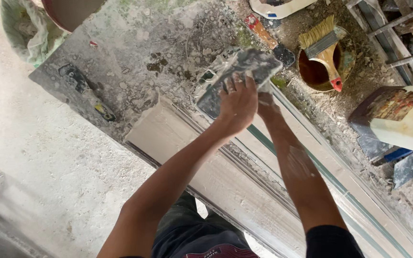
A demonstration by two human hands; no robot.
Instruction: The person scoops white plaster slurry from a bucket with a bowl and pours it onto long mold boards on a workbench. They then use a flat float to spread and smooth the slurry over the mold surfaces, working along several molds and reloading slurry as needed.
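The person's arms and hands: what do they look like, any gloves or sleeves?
No gloves: both the left hand and the right hand are bare, and both forearms are uncovered. Pale dried plaster dust streaks the right forearm. A dark short sleeve shows at the right upper arm. No watch or rings are visible.

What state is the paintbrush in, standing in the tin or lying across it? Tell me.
Lying across: the paintbrush rests tilted on the rim of the round tin, bristles pointing up-left, red handle tip beyond the edge.
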